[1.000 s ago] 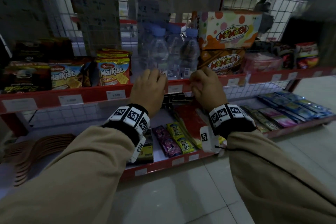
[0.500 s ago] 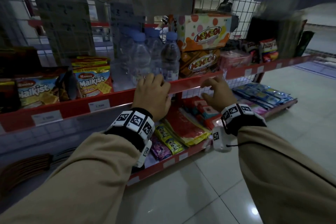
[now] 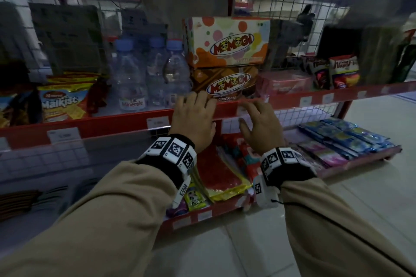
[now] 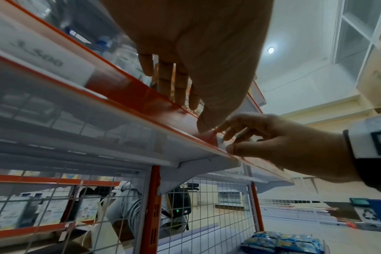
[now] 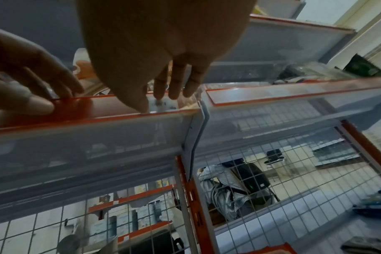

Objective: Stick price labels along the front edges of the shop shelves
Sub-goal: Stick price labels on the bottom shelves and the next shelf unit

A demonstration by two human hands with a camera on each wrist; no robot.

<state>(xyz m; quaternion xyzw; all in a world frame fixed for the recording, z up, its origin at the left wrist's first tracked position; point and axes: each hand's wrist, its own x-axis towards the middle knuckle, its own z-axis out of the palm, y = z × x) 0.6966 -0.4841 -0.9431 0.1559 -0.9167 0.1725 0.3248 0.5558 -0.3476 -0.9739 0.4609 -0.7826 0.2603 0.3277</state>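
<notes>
Red metal shelf w/ wire-grid back (image 3: pixel 117 120), mid-frame: yellow Malkist cracker packs (image 3: pixel 62 105) at left, clear water bottles w/ blue caps (image 3: pixel 131 81) centre, two stacked Momogi cartons (image 3: pixel 229 63) right of them. Lower red shelf (image 3: pixel 202 215) at bottom centre: flat snack packets (image 3: pixel 217 173).

Right hand (image 3: pixel 261 127) nearer left hand (image 3: pixel 195 119)

Water bottles (image 3: pixel 144 78) left of stacked boxes (image 3: pixel 227 60), on shelf (image 3: pixel 112 122)
</notes>
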